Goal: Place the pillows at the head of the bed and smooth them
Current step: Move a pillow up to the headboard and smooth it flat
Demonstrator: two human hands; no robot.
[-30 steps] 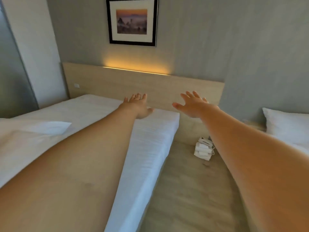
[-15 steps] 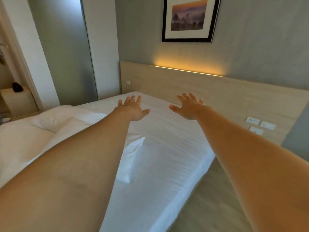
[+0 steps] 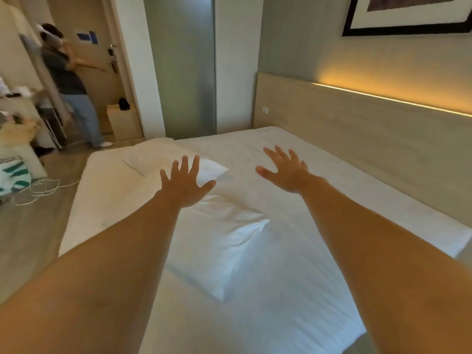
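Reaching for the pillows, nothing placed yet.
The bed [image 3: 293, 290] is bare by the headboard [image 3: 357, 139]; both pillows [image 3: 219, 241] lie mid-bed, one beyond the other. My left hand [image 3: 185, 185] and right hand [image 3: 288, 171] are spread open, empty, holding nothing.

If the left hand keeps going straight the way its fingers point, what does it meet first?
Probably the far pillow: the left hand, open, points at it from above the near pillow. Its height over them is unclear.
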